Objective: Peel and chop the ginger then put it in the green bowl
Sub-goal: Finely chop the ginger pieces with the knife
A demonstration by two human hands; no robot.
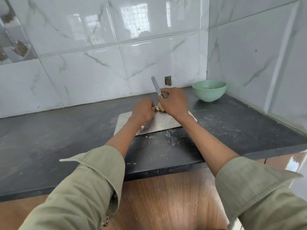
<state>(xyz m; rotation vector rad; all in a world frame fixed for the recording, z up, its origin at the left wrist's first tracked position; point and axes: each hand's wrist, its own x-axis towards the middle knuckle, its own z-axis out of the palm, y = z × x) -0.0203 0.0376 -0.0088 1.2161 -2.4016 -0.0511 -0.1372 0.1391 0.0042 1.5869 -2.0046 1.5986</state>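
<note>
Wood-grain front, then dark dusty countertop [66,138]. Steel cutting board [159,122] on it: left hand [143,111] fingers curled at ginger [160,107]; right hand [173,103] grips knife [156,87], blade up. Green bowl [209,90] beyond board, right, in marble-tiled corner.

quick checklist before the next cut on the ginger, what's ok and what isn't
1. Knife gripped by right hand: ok.
2. Ginger steadied by left hand: cannot tell, fingers hidden.
3. Ginger over the cutting board: ok.
4. Blade clear of left fingers: ok, it points up and away.
5. Ginger fully peeled: cannot tell, mostly hidden.
6. Green bowl upright on the counter to the right: ok.
</note>
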